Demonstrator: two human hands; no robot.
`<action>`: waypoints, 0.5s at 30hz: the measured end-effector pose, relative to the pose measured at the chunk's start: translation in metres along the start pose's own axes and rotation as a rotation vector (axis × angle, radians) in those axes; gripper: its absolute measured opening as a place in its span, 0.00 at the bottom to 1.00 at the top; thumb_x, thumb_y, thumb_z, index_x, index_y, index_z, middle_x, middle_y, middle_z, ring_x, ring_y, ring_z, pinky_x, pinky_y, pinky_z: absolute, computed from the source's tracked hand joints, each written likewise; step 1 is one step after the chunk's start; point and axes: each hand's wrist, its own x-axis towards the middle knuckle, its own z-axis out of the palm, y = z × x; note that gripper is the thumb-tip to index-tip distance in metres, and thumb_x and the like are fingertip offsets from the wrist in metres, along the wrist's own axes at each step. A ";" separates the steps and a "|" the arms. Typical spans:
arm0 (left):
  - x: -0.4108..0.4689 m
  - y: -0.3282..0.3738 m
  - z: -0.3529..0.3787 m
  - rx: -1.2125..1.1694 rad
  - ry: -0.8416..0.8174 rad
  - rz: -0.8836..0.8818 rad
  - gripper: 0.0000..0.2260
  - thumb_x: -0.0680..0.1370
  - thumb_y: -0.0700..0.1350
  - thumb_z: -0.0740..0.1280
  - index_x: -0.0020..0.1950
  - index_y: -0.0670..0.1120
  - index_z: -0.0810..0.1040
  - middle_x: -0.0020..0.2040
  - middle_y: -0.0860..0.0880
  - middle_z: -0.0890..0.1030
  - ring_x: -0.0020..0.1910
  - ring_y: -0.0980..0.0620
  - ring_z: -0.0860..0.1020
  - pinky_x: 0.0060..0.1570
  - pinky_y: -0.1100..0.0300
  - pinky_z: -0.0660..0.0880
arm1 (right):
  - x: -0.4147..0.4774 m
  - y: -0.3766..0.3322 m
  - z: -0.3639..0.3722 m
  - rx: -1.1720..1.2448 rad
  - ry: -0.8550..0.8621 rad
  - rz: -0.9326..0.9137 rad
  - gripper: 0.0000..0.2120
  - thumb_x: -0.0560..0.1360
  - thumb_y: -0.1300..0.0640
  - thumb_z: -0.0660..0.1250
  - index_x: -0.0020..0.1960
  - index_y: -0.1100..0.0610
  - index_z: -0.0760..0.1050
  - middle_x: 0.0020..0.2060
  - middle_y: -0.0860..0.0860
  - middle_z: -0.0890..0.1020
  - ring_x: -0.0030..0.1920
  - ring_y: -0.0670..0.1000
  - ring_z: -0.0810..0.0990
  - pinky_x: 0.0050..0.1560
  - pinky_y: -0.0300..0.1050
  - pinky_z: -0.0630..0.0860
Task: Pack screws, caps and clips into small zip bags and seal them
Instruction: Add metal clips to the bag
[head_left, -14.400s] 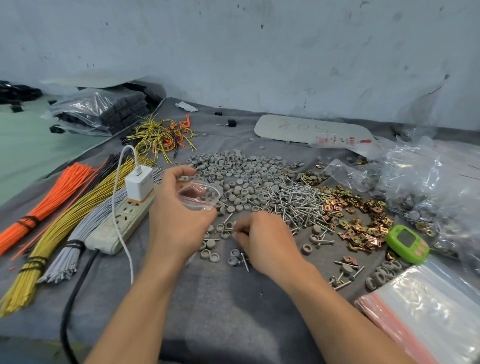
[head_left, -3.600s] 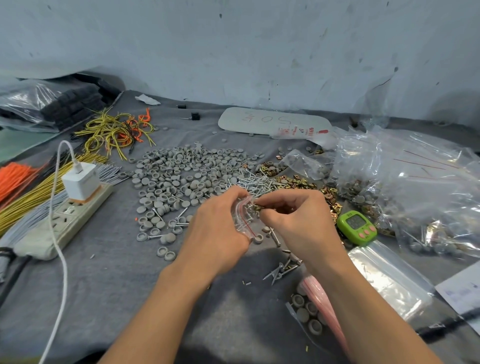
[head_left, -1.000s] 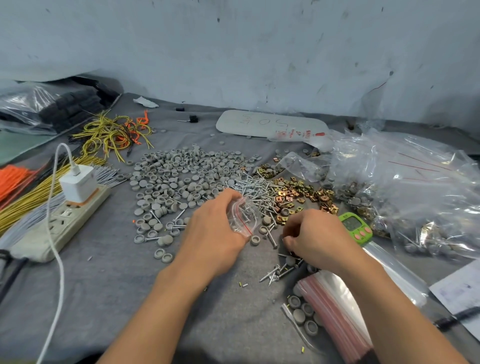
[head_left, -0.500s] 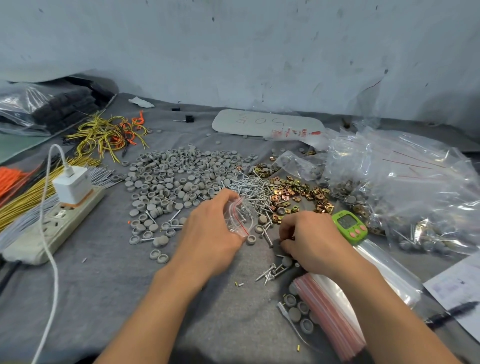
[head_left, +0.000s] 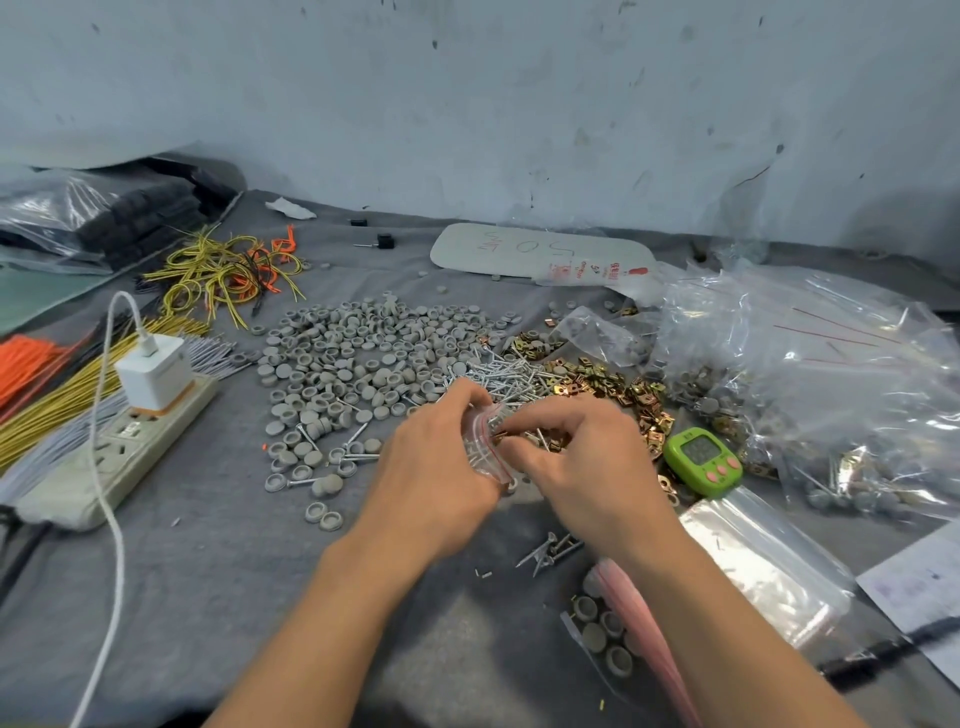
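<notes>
Grey cloth covered the surface (head_left: 218, 561), and above its middle both hands met over a small zip bag (head_left: 480, 452) with a red seal strip. The left hand (head_left: 436, 473) gripped the bag from the left, fingers curled round its side and thumb at the top edge, with a few screws visible inside the clear plastic. The right hand (head_left: 582, 462) had thumb and forefinger closed together at the bag's mouth on a brass-coloured piece (head_left: 497, 434), too small to name surely. Behind the hands lay a broad heap of grey caps (head_left: 353, 353), then a pile of screws (head_left: 501, 374), then a scatter of brass clips (head_left: 608, 384) to the right. A green timer (head_left: 704, 460) sat just right of the right hand, near a stack of empty zip bags (head_left: 763, 566). A few loose screws (head_left: 550, 548) lay beneath the right wrist, and a bag holding grey caps (head_left: 602, 634) lay nearer the person. Large clear bags (head_left: 831, 374) were heaped at the far right. At the left, a white charger (head_left: 153, 371) stood plugged into a power strip (head_left: 119, 452), beside bundles of yellow wire (head_left: 52, 415).
</notes>
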 end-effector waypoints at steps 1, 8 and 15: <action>0.001 0.000 0.000 -0.007 -0.007 -0.001 0.24 0.68 0.49 0.78 0.52 0.64 0.66 0.45 0.57 0.80 0.42 0.60 0.77 0.38 0.61 0.72 | 0.000 -0.003 0.005 -0.020 0.002 -0.036 0.05 0.73 0.54 0.78 0.45 0.43 0.88 0.42 0.32 0.83 0.50 0.39 0.77 0.48 0.27 0.68; 0.000 -0.003 -0.007 -0.078 0.009 -0.039 0.26 0.65 0.48 0.80 0.52 0.62 0.68 0.40 0.59 0.80 0.38 0.64 0.77 0.33 0.69 0.69 | 0.003 -0.011 0.011 0.096 0.060 -0.048 0.06 0.76 0.53 0.73 0.48 0.43 0.87 0.43 0.36 0.83 0.49 0.39 0.79 0.46 0.31 0.73; 0.001 -0.004 -0.009 -0.117 -0.014 0.024 0.34 0.63 0.48 0.81 0.60 0.67 0.67 0.47 0.59 0.81 0.43 0.64 0.77 0.37 0.68 0.68 | 0.001 -0.009 0.011 0.283 -0.294 0.185 0.10 0.64 0.39 0.76 0.46 0.36 0.86 0.62 0.38 0.81 0.57 0.33 0.79 0.57 0.39 0.75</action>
